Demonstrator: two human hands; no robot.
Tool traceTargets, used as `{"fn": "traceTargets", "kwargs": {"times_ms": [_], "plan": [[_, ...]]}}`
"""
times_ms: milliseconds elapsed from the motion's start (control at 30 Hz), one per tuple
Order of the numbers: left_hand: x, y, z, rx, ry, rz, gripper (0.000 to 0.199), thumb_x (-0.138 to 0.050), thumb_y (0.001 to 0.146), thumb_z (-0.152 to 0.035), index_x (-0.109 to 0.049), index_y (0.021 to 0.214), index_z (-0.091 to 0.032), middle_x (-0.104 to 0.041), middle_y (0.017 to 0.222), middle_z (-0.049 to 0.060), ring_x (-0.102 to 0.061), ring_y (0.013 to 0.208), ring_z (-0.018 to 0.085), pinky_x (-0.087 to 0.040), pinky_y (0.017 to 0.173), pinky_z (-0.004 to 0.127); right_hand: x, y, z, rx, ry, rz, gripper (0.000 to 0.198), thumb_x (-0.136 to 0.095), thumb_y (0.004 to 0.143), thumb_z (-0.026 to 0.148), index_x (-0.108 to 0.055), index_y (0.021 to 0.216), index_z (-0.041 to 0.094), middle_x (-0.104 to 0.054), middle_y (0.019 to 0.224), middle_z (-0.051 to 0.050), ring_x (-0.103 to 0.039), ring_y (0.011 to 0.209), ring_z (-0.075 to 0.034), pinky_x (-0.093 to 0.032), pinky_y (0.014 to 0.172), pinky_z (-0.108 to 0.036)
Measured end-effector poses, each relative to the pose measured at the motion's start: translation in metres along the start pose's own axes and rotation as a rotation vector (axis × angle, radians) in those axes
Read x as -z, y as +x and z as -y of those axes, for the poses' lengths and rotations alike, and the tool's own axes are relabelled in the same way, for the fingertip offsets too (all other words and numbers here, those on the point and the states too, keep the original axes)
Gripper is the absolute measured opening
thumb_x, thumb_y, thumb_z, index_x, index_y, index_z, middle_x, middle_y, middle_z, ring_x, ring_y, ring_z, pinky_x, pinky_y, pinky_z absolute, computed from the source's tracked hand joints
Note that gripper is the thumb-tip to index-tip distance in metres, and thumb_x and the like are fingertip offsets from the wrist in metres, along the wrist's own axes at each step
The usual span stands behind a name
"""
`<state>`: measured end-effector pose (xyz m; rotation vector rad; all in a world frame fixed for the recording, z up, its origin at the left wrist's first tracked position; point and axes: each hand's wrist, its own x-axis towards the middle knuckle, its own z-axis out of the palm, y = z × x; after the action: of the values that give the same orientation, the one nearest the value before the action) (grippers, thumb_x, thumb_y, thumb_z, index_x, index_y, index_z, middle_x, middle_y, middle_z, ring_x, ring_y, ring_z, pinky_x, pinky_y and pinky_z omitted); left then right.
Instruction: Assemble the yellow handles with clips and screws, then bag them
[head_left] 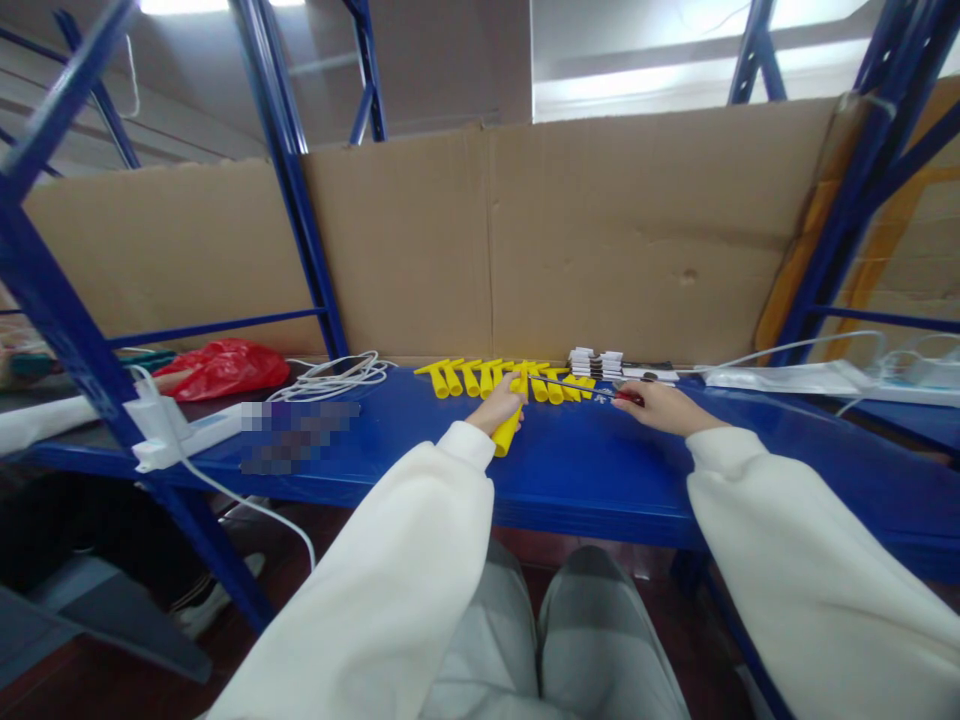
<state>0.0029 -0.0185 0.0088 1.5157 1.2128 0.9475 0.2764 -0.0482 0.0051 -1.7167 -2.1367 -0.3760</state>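
While cardboard (570,230) stands behind, hands (664,405) hold a yellow tube (507,436) and slim screwdriver (628,396).

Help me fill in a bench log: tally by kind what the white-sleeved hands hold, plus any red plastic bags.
Yellow piece in left hand: 1
Red-handled tool in right hand: 1
Red plastic bag: 1
Total: 3

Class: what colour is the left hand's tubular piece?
The tubular piece is yellow, best seen in the head view.
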Motion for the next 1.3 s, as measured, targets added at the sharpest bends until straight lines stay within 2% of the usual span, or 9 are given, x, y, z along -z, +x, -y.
{"fn": "traceTargets", "kwargs": {"times_ms": [100, 233, 433, 633, 733, 900, 1033, 1200, 1300], "plan": [[0.0, 0.001, 0.001, -0.007, 0.002, 0.011, 0.068, -0.042, 0.088, -0.006, -0.026, 0.151, -0.028, -0.053, 0.082, -0.001, -0.046, 0.045, 0.006, -0.038, 0.041, 0.017, -0.0018, 0.0003, -0.0034, -0.019, 0.008, -0.031, 0.017, -0.063, 0.083, 0.038, -0.061, 0.089, 0.023, -0.073, 0.076, -0.005, -0.066, 0.066, -0.022, -0.041, 0.057, -0.027], [0.0002, 0.0021, 0.0021, -0.013, 0.005, 0.017, 0.069, -0.045, 0.088, -0.009, -0.026, 0.151, -0.028, -0.054, 0.083, -0.001, -0.047, 0.045, 0.007, -0.039, 0.041, 0.018, 0.0, -0.0003, -0.005, -0.031, -0.028, -0.045, 0.013, -0.061, 0.084, 0.037, -0.061, 0.085, 0.024, -0.072, 0.077, -0.006, -0.065, 0.067, -0.023, -0.04, 0.056, -0.028], [0.0007, 0.0038, 0.0024, -0.003, 0.0, -0.002, 0.068, -0.046, 0.088, -0.009, -0.027, 0.151, -0.027, -0.054, 0.081, -0.001, -0.047, 0.045, 0.007, -0.039, 0.042, 0.018, 0.0012, -0.0001, 0.003, -0.019, 0.041, 0.093, 0.021, -0.05, 0.091, 0.034, -0.065, 0.085, 0.022, -0.074, 0.083, -0.008, -0.068, 0.073, -0.023, -0.043, 0.061, -0.028], [0.0003, 0.0027, 0.0019, 0.004, -0.008, -0.01, 0.068, -0.045, 0.088, -0.008, -0.028, 0.151, -0.027, -0.054, 0.081, -0.001, -0.046, 0.045, 0.007, -0.037, 0.04, 0.017, -0.0046, 0.0013, -0.0016, -0.023, 0.05, 0.0, 0.016, -0.063, 0.083, 0.037, -0.06, 0.09, 0.022, -0.072, 0.078, -0.007, -0.065, 0.066, -0.021, -0.042, 0.058, -0.027], [0.0005, 0.0026, 0.002, -0.005, -0.005, -0.006, 0.067, -0.047, 0.088, -0.009, -0.03, 0.15, -0.028, -0.055, 0.084, 0.0, -0.046, 0.045, 0.006, -0.037, 0.04, 0.017, -0.0042, 0.0008, -0.0049, -0.008, 0.014, -0.03, 0.015, -0.061, 0.084, 0.038, -0.061, 0.087, 0.023, -0.072, 0.075, -0.005, -0.065, 0.064, -0.021, -0.041, 0.056, -0.027], [0.0013, 0.0017, 0.0013, -0.005, 0.002, -0.001, 0.067, -0.047, 0.089, -0.01, -0.029, 0.151, -0.029, -0.054, 0.084, 0.0, -0.046, 0.046, 0.006, -0.038, 0.04, 0.016, -0.0008, -0.0004, -0.0029, 0.007, 0.005, 0.032, 0.022, -0.053, 0.09, 0.039, -0.068, 0.086, 0.023, -0.075, 0.082, -0.007, -0.069, 0.075, -0.022, -0.043, 0.059, -0.026], [0.0014, 0.0002, 0.0, -0.001, 0.003, -0.007, 0.069, -0.047, 0.088, -0.01, -0.027, 0.152, -0.029, -0.055, 0.084, 0.0, -0.047, 0.047, 0.007, -0.039, 0.041, 0.017, -0.0021, -0.0002, 0.0003, 0.017, 0.094, 0.035, 0.023, -0.049, 0.092, 0.037, -0.067, 0.093, 0.023, -0.076, 0.088, -0.007, -0.07, 0.079, -0.023, -0.047, 0.064, -0.028], [0.0007, -0.0006, -0.0011, 0.005, 0.008, -0.011, 0.069, -0.048, 0.089, -0.011, -0.028, 0.151, -0.03, -0.056, 0.087, 0.0, -0.047, 0.047, 0.007, -0.039, 0.042, 0.018, -0.0046, 0.0003, 0.0002, -0.043, 0.104, 0.015, 0.021, -0.065, 0.081, 0.039, -0.059, 0.091, 0.022, -0.073, 0.082, -0.007, -0.067, 0.069, -0.023, -0.045, 0.06, -0.029], [0.0003, -0.0012, -0.001, 0.005, 0.007, -0.007, 0.069, -0.045, 0.089, -0.009, -0.028, 0.152, -0.029, -0.055, 0.084, 0.0, -0.047, 0.047, 0.007, -0.039, 0.041, 0.017, -0.0024, -0.0001, -0.0007, -0.057, 0.053, -0.004, 0.015, -0.061, 0.083, 0.036, -0.057, 0.087, 0.023, -0.072, 0.078, -0.007, -0.066, 0.067, -0.022, -0.042, 0.059, -0.028]]}}
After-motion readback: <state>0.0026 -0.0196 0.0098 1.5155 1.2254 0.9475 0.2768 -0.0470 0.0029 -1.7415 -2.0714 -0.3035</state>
